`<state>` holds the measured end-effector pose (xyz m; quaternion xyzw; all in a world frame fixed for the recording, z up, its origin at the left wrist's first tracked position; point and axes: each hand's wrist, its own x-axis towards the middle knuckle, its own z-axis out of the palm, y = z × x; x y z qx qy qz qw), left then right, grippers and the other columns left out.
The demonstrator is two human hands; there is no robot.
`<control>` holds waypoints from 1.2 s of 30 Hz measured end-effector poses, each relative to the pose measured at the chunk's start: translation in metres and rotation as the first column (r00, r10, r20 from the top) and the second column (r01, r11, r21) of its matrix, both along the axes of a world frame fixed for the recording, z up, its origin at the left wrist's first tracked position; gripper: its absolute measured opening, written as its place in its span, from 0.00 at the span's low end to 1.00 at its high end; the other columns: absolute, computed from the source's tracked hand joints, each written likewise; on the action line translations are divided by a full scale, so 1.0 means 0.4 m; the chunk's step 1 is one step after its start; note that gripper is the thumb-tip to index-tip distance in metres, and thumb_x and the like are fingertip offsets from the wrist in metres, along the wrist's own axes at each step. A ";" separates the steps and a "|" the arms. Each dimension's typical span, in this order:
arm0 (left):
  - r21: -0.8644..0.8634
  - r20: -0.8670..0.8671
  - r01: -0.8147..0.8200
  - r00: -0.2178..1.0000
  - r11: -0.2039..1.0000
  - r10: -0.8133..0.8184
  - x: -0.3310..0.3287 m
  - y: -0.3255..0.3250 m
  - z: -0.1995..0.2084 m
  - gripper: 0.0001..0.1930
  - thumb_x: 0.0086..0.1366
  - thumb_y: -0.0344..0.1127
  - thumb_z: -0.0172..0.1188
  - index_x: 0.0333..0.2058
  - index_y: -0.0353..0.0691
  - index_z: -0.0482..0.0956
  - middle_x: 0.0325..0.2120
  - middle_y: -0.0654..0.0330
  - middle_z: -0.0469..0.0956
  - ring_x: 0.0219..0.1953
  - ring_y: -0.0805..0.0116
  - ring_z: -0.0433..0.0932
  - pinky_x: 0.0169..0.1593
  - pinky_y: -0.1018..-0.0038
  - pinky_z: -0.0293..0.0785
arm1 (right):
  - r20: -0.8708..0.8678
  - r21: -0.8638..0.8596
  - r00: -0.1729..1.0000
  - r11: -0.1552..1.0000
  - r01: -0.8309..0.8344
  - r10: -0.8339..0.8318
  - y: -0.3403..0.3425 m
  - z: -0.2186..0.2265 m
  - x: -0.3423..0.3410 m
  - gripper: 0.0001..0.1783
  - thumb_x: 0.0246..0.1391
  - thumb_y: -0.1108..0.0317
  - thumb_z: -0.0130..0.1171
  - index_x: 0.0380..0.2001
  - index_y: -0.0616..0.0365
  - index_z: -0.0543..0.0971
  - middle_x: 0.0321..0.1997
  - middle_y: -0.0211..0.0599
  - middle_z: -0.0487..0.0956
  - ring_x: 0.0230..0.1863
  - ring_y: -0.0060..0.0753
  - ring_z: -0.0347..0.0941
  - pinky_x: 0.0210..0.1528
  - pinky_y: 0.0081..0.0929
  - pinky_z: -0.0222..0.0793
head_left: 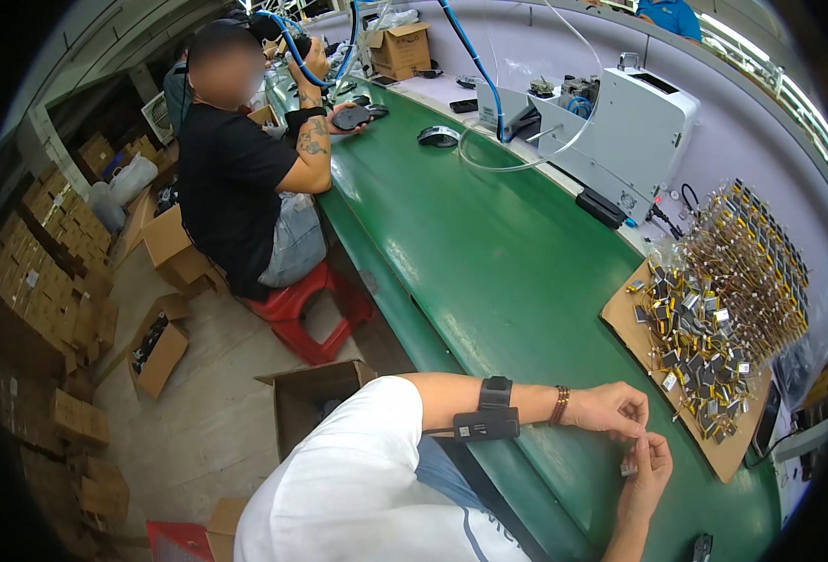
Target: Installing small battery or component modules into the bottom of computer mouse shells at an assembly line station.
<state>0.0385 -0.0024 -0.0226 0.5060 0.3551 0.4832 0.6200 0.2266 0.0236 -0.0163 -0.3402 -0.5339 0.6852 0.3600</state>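
Note:
My left hand [609, 409] reaches over the green bench from the left. Its fingers are pinched together, and their tips meet those of my right hand [648, 474]. What lies in the left pinch is too small to make out. Coming up from the lower edge, my right hand is closed, with a small silvery-grey piece [628, 465] showing at its fingers. To the right of both hands, a heap of small silver-and-yellow battery cells with thin wires [700, 347] lies on a cardboard sheet [724, 461].
A white machine [625, 126] with hoses stands along the wall. On the green bench [489, 253] lies a computer mouse [438, 137]. A co-worker [245, 178] on a red stool [313, 314] holds a dark mouse [352, 116]. An open carton [315, 393] stands beside me.

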 end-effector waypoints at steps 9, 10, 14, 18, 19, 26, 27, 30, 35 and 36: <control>-0.027 0.028 0.033 0.999 0.999 -0.032 0.000 0.004 -0.012 0.09 0.62 0.35 0.61 0.33 0.37 0.72 0.27 0.65 0.76 0.29 0.80 0.74 0.30 0.82 0.70 | 0.029 0.023 0.999 1.000 -0.014 0.013 -0.002 -0.008 0.004 0.08 0.58 0.66 0.58 0.34 0.58 0.72 0.24 0.23 0.70 0.22 0.11 0.61 0.24 0.11 0.54; -0.014 0.025 0.026 0.999 1.000 -0.025 -0.001 0.004 -0.015 0.09 0.62 0.35 0.61 0.33 0.37 0.72 0.27 0.65 0.76 0.29 0.80 0.74 0.30 0.82 0.70 | 0.024 0.013 1.000 1.000 -0.010 0.010 -0.005 -0.007 0.001 0.08 0.58 0.66 0.58 0.34 0.58 0.72 0.25 0.23 0.71 0.22 0.11 0.61 0.24 0.11 0.54; -0.026 0.015 0.020 1.000 0.999 -0.020 0.001 -0.001 -0.010 0.09 0.62 0.36 0.61 0.33 0.37 0.72 0.27 0.65 0.77 0.29 0.80 0.75 0.30 0.82 0.71 | 0.030 0.013 0.999 1.000 -0.022 0.021 -0.005 -0.004 0.004 0.07 0.58 0.66 0.58 0.34 0.58 0.72 0.26 0.24 0.71 0.22 0.12 0.61 0.25 0.11 0.55; -0.016 0.014 0.029 0.999 0.999 -0.028 0.002 0.006 -0.015 0.09 0.62 0.35 0.61 0.33 0.37 0.72 0.27 0.65 0.77 0.28 0.80 0.75 0.30 0.82 0.71 | 0.030 0.010 1.000 1.000 0.000 0.000 -0.006 0.000 -0.002 0.07 0.58 0.67 0.58 0.33 0.59 0.73 0.25 0.25 0.72 0.22 0.12 0.62 0.25 0.12 0.55; -0.018 0.016 0.028 0.999 0.999 -0.028 0.002 0.007 -0.015 0.09 0.62 0.35 0.61 0.33 0.38 0.71 0.27 0.65 0.77 0.28 0.80 0.75 0.30 0.82 0.71 | 0.023 0.009 0.999 1.000 0.025 -0.025 -0.007 0.001 -0.005 0.08 0.58 0.68 0.59 0.33 0.60 0.73 0.24 0.26 0.72 0.22 0.13 0.62 0.25 0.12 0.55; -0.012 0.012 0.019 1.000 1.000 -0.019 0.001 0.011 -0.019 0.09 0.62 0.35 0.61 0.33 0.38 0.71 0.26 0.65 0.76 0.28 0.80 0.75 0.30 0.82 0.72 | 0.058 0.053 0.998 0.999 -0.012 0.009 0.004 -0.004 -0.001 0.08 0.58 0.67 0.58 0.33 0.58 0.72 0.26 0.25 0.73 0.22 0.11 0.62 0.23 0.11 0.54; -0.011 0.013 0.019 1.000 1.000 -0.019 0.001 0.011 -0.018 0.09 0.62 0.35 0.61 0.33 0.38 0.71 0.26 0.65 0.76 0.28 0.80 0.75 0.30 0.82 0.72 | 0.064 0.055 0.998 0.998 -0.014 0.011 0.004 -0.004 0.000 0.07 0.58 0.67 0.58 0.33 0.58 0.72 0.26 0.25 0.73 0.21 0.11 0.61 0.23 0.10 0.54; -0.014 0.001 0.023 1.000 1.000 -0.023 0.004 0.008 -0.016 0.09 0.62 0.35 0.61 0.33 0.38 0.71 0.26 0.65 0.76 0.28 0.80 0.75 0.29 0.82 0.72 | 0.077 0.077 0.997 0.997 0.000 -0.006 -0.007 0.005 0.000 0.06 0.59 0.67 0.57 0.34 0.57 0.72 0.25 0.24 0.72 0.21 0.10 0.60 0.23 0.10 0.52; -0.040 -0.012 0.010 1.000 0.999 -0.010 0.012 -0.013 -0.014 0.09 0.63 0.36 0.60 0.34 0.38 0.73 0.26 0.65 0.77 0.28 0.80 0.75 0.29 0.81 0.72 | -0.006 0.153 0.986 0.975 0.164 -0.165 -0.042 0.054 -0.005 0.05 0.60 0.71 0.53 0.37 0.58 0.75 0.26 0.26 0.72 0.21 0.09 0.56 0.19 0.11 0.48; -0.042 -0.010 0.027 1.000 0.999 -0.028 0.014 -0.012 -0.010 0.09 0.63 0.36 0.60 0.34 0.38 0.73 0.26 0.65 0.77 0.28 0.80 0.75 0.29 0.81 0.72 | -0.053 0.203 0.976 0.955 0.217 -0.210 -0.035 0.063 0.007 0.06 0.60 0.71 0.51 0.38 0.58 0.76 0.28 0.27 0.72 0.21 0.09 0.56 0.19 0.11 0.47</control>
